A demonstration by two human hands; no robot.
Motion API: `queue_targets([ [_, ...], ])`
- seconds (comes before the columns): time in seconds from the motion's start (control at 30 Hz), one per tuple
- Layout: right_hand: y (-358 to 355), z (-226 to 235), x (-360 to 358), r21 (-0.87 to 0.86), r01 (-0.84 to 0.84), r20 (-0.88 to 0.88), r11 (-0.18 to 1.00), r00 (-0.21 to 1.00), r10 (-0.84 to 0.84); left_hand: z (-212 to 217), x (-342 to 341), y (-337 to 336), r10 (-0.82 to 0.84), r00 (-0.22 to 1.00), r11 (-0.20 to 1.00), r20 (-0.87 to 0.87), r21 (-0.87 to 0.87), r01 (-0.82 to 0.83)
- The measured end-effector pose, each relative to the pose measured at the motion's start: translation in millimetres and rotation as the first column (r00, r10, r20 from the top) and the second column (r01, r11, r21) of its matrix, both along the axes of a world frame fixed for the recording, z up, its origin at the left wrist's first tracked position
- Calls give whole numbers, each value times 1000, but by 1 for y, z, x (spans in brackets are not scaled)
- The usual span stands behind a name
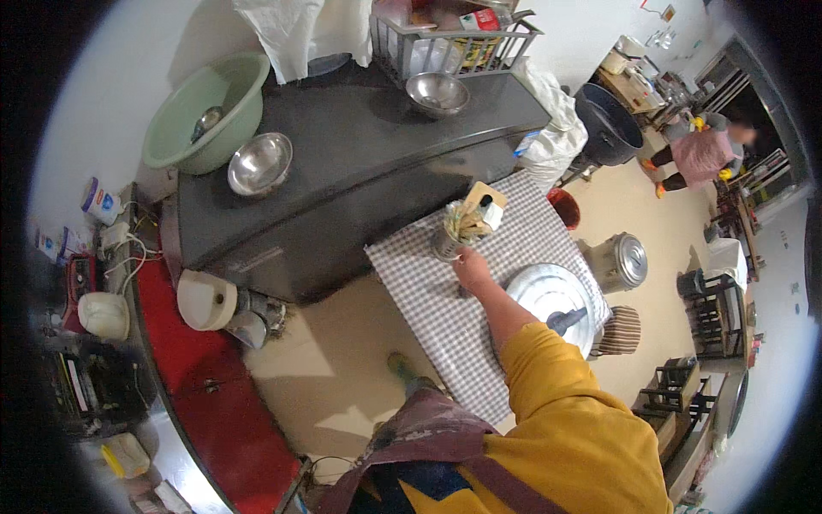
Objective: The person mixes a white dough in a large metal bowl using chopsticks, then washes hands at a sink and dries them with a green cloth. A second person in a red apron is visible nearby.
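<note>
My right hand (473, 271) reaches out over the table with its fingers closed at the side of a metal utensil holder (444, 247). Several chopsticks or similar wooden utensils (465, 228) stand in the holder, and their exact kind is hard to make out. A small wooden board (487, 204) with a dark spot and a white patch is just behind them. Close to my forearm lies a large round metal lid (556, 300) with a dark handle. Of my left hand nothing shows.
A checkered cloth covers the table (428, 325). Beyond it, a dark counter (342, 128) bears steel bowls (260, 164), a green basin (205, 111) and a grey basket (454, 47). A lidded metal pot (623, 261) and a striped stool (618, 331) stand right; another person (702, 154) is farther off.
</note>
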State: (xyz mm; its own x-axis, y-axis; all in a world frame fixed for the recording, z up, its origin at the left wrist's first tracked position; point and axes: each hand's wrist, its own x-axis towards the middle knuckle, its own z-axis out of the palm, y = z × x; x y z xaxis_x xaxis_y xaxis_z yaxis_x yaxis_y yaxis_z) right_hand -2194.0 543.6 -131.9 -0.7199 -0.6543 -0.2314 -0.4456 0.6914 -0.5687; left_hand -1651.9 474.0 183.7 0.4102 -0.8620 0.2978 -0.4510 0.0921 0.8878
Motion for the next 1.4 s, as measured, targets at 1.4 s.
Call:
queue_targets([
  [1.4, 163, 273, 535, -751, -659, 508, -50, -624, 593, -88, 96, 468, 79, 936, 831, -342, 541, 127],
])
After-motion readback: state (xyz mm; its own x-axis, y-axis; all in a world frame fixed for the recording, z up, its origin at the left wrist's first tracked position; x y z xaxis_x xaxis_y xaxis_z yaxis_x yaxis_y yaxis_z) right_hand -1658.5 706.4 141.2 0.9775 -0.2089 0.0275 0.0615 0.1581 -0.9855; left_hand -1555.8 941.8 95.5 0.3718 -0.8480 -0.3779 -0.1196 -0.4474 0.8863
